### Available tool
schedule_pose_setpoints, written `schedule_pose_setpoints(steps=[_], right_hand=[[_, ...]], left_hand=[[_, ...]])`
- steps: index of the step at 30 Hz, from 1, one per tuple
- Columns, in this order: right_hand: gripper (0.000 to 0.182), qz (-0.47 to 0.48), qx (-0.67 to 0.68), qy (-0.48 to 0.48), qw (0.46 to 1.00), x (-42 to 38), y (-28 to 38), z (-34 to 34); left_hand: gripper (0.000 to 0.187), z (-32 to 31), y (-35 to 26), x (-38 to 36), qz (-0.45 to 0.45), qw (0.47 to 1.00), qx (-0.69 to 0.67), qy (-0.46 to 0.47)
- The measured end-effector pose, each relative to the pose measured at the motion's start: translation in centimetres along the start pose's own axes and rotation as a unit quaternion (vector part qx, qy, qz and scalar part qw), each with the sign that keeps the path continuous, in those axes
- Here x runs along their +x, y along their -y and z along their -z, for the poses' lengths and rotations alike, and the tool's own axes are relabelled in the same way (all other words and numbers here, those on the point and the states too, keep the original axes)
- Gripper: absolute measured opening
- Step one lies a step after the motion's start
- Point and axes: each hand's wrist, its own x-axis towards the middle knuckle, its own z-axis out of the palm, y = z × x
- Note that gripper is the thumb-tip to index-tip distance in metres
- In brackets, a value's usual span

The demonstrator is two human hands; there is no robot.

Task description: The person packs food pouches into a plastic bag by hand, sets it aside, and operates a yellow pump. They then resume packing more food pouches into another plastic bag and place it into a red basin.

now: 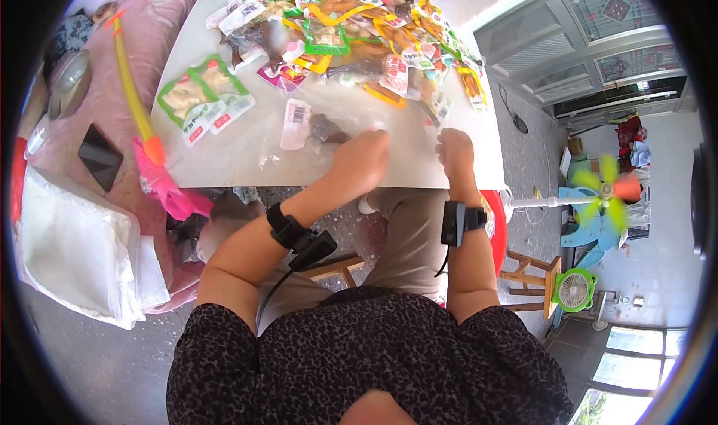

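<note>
My left hand (361, 158) rests closed at the table's near edge, just right of a clear packet with dark food (325, 129) and a white label. My right hand (455, 154) is also near that edge, its fingers curled inward. Whether either hand holds something small is hidden. Two joined green-edged packets (202, 92) lie at the left of the white table (254, 152). A large heap of sealed food packets (359, 28) covers the far part, with a yellow-edged packet (471, 88) at its right side.
A pink-covered bed (146, 43) is on the left, with a black phone (99, 157) and a white foam box (78, 245). A wooden stool (531, 279), a green fan (576, 289) and a standing fan (607, 191) are to the right.
</note>
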Motion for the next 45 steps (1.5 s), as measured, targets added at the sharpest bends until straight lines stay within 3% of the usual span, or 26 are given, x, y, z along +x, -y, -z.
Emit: schedule_pose_setpoints(steps=[1,5,11,14,20,23,26,29,36,39,42,45], right_hand=[[0.024,0.090,-0.067,-0.081,0.990,-0.4,-0.1,-0.5],[0.026,0.129,-0.048,-0.015,0.990,-0.1,2.6,-3.2],[0.030,0.286,-0.316,-0.059,0.903,5.1,4.4,-6.1],[0.029,0.162,-0.257,-0.014,0.953,5.5,4.7,-6.8],[0.024,0.091,-0.159,0.093,0.979,4.6,4.6,-6.3],[0.019,0.065,0.053,0.121,0.989,2.9,4.2,-4.1],[0.016,0.040,0.149,0.029,0.988,0.7,3.7,-1.4],[0.015,0.023,0.179,0.013,0.983,0.0,2.0,1.1],[0.026,-0.085,0.168,0.131,0.973,-4.6,-1.0,-0.4],[0.031,-0.145,-0.023,0.217,0.965,-6.3,0.3,-1.1],[0.035,-0.018,-0.100,0.148,0.984,-4.6,0.8,0.3],[0.041,-0.013,-0.080,0.109,0.991,-4.2,2.3,0.0]], left_hand=[[0.005,-0.1,0.1,0.0,-0.001,1.000,0.002,-0.005],[0.004,-0.4,0.1,0.1,-0.008,1.000,0.001,-0.004],[0.004,0.0,0.2,0.2,-0.004,1.000,0.000,-0.009],[0.004,0.0,0.4,0.3,-0.008,1.000,0.002,-0.011],[0.004,-0.1,0.5,0.2,-0.019,1.000,0.003,-0.015],[0.005,-0.1,0.5,0.1,-0.020,1.000,0.001,-0.021],[0.005,-0.3,0.6,0.1,-0.020,1.000,0.009,-0.023],[0.005,-0.5,0.7,0.0,-0.012,1.000,0.017,-0.019],[0.005,-0.4,0.4,0.2,0.004,1.000,0.008,-0.005],[0.005,-0.6,0.6,0.2,-0.002,1.000,0.024,-0.006],[0.007,-0.5,0.8,0.0,-0.004,0.999,0.045,0.000],[0.009,-0.5,0.8,0.0,-0.010,0.999,0.041,0.007]])
